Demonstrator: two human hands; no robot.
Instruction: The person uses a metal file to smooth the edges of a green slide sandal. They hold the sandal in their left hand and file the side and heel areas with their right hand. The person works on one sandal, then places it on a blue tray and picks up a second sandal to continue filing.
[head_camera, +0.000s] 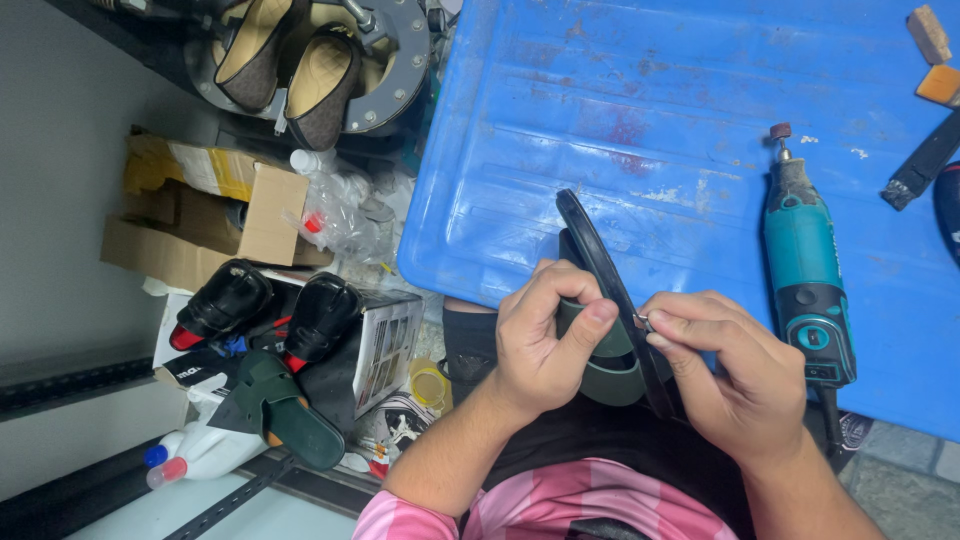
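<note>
A: Where is the sandal (612, 300)?
B: At the centre of the frame, held edge-on over the lap. Its long axis runs from upper left, near the lower edge of the blue counter (680, 120), down to lower right between the two hands. The dark green strap (610, 372) bulges out just below the sole.

A: And the hands?
B: The left hand (535, 345) sits left of the sole, fingers curled, thumb (590, 325) pressed on the strap, so it is closed on the sandal. The right hand (735, 375) is on the other side, just right of the sole; its fingers (672, 325) are pinched tight at the sole's edge on something small that I cannot make out. Both hands touch the sandal, and the pinch meets the sole about halfway along it.

A: What lies around?
B: A teal rotary tool (805, 270) lies on the counter just right of the right hand, tip towards the top of the frame. At far left, on the floor, are black shoes (265, 310), a green sandal (285, 410), boxes (210, 210) and bottles (195, 455). Nothing stands between the hands.
</note>
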